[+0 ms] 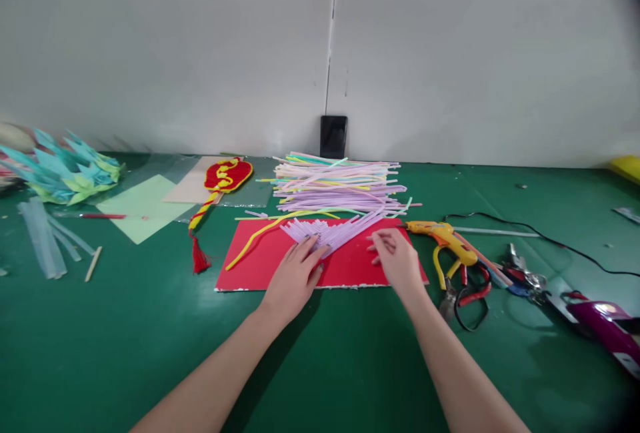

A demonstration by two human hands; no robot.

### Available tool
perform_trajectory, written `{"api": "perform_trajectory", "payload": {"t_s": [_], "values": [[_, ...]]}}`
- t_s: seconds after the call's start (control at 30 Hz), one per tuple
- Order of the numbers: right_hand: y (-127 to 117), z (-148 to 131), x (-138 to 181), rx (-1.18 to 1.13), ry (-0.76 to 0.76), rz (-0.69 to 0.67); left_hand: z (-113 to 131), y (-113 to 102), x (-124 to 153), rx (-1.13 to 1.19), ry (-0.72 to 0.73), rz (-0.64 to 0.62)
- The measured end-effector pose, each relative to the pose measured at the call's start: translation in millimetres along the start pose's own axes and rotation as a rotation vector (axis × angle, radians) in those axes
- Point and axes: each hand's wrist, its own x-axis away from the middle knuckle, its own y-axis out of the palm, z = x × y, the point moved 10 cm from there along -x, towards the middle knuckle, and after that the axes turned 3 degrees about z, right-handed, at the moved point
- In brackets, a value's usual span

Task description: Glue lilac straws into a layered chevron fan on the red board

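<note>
A red sheet (255,261) lies on the green table. A fan of lilac straws (334,230) rests on it, with a yellow straw (260,231) curving off to the left. My left hand (295,278) lies flat on the sheet, fingers spread, fingertips pressing the lower left of the fan. My right hand (397,261) hovers at the fan's right side with fingers loosely curled and apart, nothing visible in them. Behind the sheet sits a tall pile of pastel straws (340,183).
A yellow glue gun (443,236), pliers (463,299), scissors (523,276) and a purple tool (607,326) lie to the right. On the left are a red-and-yellow tassel ornament (223,183), clear glue sticks (45,239), a green paper (143,206) and teal paper leaves (60,169). A phone (333,136) leans on the white partition.
</note>
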Motion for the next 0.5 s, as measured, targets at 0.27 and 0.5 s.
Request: {"api": "perform_trajectory", "payload": {"t_s": [0.27,0.5], "values": [[27,-25,16,0.167,-0.239,-0.094,1,0,0,0.003,0.017,0.011],[46,-9,19,-0.271,0.059,-0.239,-1,0,-1,0.052,0.0,0.017]]}}
